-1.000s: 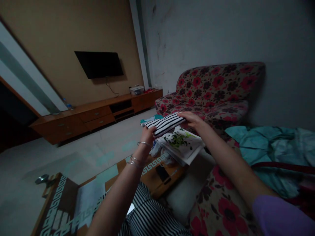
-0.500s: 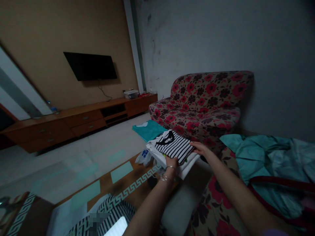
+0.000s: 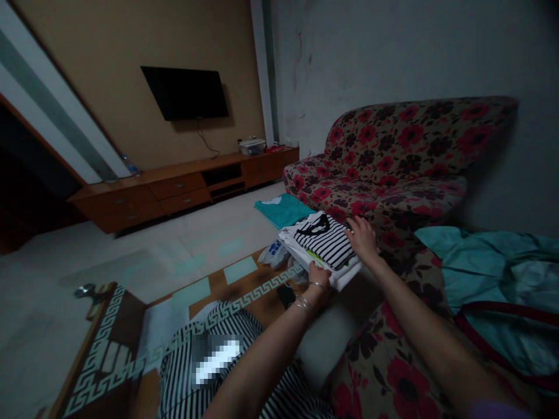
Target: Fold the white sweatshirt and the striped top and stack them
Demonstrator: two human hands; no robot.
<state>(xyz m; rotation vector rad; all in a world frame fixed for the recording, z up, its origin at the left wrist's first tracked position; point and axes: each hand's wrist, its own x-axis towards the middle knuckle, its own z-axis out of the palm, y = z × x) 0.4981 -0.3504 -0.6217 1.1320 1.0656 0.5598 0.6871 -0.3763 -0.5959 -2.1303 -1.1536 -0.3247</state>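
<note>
A folded black-and-white striped shirt lies on top of white folded clothes, with a bit of green print showing at the near side. My left hand, with bracelets at the wrist, touches the near edge of this stack, its thumb and fingers apart. At the stack's right edge, my right hand is open with spread fingers, close beside the striped shirt. Behind the stack lies a folded teal garment. A clear plastic bag shows at the stack's left side.
Under the stack runs a low table with a patterned border. More striped cloth, with a blurred patch, is at the lower left. Teal cloth lies on the floral seat to the right. A floral sofa and wooden cabinet stand behind.
My right hand has lifted its fingers from the striped shirt's edge and spread them. My left hand stays at the near edge. The view has turned left and tilted down a little.
</note>
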